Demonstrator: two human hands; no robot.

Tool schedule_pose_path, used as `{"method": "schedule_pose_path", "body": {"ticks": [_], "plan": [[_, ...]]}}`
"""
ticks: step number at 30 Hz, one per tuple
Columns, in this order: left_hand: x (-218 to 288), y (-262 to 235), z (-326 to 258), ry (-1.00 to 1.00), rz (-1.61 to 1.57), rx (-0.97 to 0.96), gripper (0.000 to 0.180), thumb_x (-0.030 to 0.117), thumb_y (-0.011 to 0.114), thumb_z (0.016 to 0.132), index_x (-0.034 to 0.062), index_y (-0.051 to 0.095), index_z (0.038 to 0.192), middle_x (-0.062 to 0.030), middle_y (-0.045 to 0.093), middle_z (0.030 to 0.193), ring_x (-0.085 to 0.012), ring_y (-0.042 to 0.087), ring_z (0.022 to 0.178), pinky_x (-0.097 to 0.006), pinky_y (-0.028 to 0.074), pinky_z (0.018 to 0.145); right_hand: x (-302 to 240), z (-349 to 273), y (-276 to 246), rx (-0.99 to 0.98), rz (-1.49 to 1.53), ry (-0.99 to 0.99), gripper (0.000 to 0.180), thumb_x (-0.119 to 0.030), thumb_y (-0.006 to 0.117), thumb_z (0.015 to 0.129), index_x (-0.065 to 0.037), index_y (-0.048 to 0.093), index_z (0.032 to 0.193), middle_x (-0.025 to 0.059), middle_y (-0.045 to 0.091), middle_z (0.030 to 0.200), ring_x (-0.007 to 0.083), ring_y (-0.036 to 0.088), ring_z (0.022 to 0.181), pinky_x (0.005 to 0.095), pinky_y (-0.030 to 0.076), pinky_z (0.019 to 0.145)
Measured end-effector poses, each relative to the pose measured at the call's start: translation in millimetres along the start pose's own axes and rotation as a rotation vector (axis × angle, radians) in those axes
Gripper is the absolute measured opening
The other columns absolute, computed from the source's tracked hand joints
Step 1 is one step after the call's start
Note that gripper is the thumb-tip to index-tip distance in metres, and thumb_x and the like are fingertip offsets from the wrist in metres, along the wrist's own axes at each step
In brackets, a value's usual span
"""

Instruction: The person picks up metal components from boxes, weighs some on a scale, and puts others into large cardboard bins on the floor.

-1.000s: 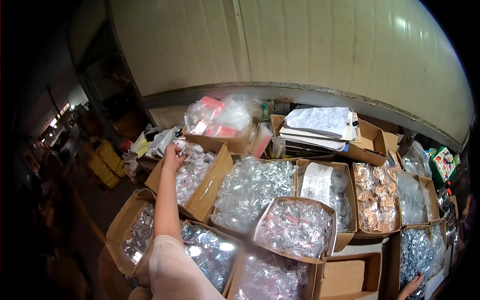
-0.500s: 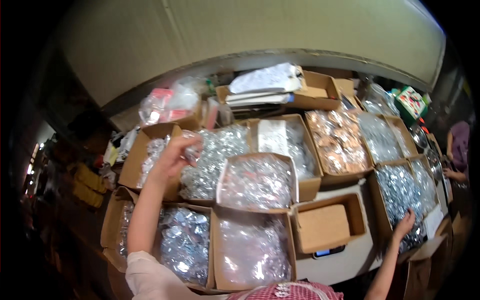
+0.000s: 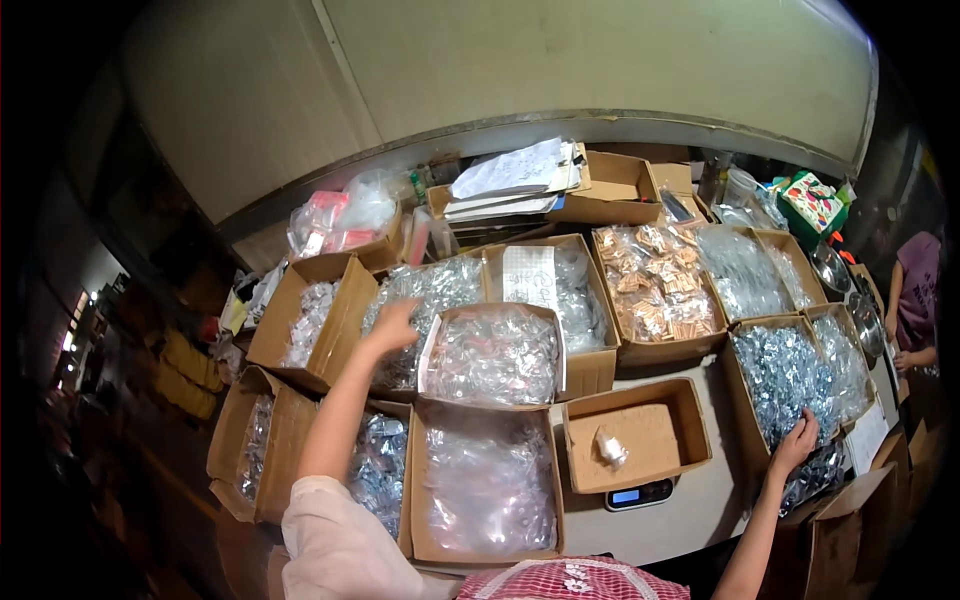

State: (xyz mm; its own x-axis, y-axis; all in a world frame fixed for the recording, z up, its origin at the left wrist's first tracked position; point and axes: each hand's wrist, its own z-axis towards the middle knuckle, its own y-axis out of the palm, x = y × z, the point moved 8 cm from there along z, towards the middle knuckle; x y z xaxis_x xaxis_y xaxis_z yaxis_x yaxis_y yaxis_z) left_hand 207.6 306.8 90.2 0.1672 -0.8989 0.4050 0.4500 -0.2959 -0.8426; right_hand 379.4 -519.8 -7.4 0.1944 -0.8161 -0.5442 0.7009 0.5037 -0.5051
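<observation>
My left hand (image 3: 395, 325) hovers over a box of clear bags of small silvery parts (image 3: 440, 283), at centre left. Its fingers are partly stretched out, and I see nothing held in them. On the right, my right hand (image 3: 796, 442) rests with fingers extended on bluish shiny packets (image 3: 785, 375) heaped in a carton. A small whitish, slightly blurred packet (image 3: 612, 449) is in a low brown carton (image 3: 685, 462), which sits over a scale with a lit blue display (image 3: 640, 495).
Around my hands stand cartons of clear bags (image 3: 490, 490), copper-coloured packets (image 3: 665, 280) and blue-silver packets (image 3: 380, 460). A white-edged box of clear bags (image 3: 495, 350) sits raised in the middle. Papers (image 3: 510, 170) lie at the back. Another person (image 3: 915, 290) is at far right.
My left hand held a clear packet; none shows in it now, and it is a little lower. A small packet now shows in the low carton. My right hand stays on the bluish packets.
</observation>
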Motion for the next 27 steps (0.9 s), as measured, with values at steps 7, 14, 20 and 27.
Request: {"method": "schedule_pose_path", "body": {"ticks": [7,14,20,27], "plan": [[-41,5,-21,-0.113,-0.058,-0.048,0.045,0.016,0.071,0.077,0.0083,0.063,0.121,-0.0135,0.067,0.104,-0.0277,0.062,0.096,-0.04,0.048,0.093,-3,2,0,0.03,-0.003,-0.012,0.03,-0.011,0.044,0.095,0.002,0.062,0.114,0.0171,0.064,0.111,0.0332,0.059,0.105,0.0398,0.044,0.093],[31,-16,-34,-0.494,-0.821,0.142,0.04,0.033,0.048,0.102,-0.0036,0.063,0.098,-0.009,0.065,0.079,-0.0163,0.062,0.059,-0.028,0.051,0.047,10,2,-4,0.031,-0.038,-0.017,0.03,-0.011,0.045,0.095,0.003,0.062,0.115,0.0174,0.064,0.113,0.0336,0.059,0.106,0.0396,0.044,0.095],[195,49,-50,-0.526,-1.162,-0.585,0.04,0.035,0.045,0.102,-0.0006,0.055,0.117,-0.0117,0.064,0.104,-0.0212,0.066,0.085,-0.035,0.059,0.062,-5,2,-6,0.05,-0.023,-0.011,0.027,-0.009,0.046,0.094,0.001,0.064,0.112,0.0171,0.065,0.11,0.0338,0.06,0.103,0.0389,0.044,0.093],[263,82,-38,-0.346,-1.236,-0.853,0.062,0.052,0.033,0.102,-0.0016,0.06,0.116,-0.0147,0.071,0.092,-0.0219,0.069,0.076,-0.031,0.055,0.072,-19,-2,-9,0.071,-0.005,-0.057,0.024,-0.009,0.048,0.094,0.002,0.064,0.108,0.017,0.065,0.107,0.0338,0.061,0.099,0.0395,0.046,0.091]]}}
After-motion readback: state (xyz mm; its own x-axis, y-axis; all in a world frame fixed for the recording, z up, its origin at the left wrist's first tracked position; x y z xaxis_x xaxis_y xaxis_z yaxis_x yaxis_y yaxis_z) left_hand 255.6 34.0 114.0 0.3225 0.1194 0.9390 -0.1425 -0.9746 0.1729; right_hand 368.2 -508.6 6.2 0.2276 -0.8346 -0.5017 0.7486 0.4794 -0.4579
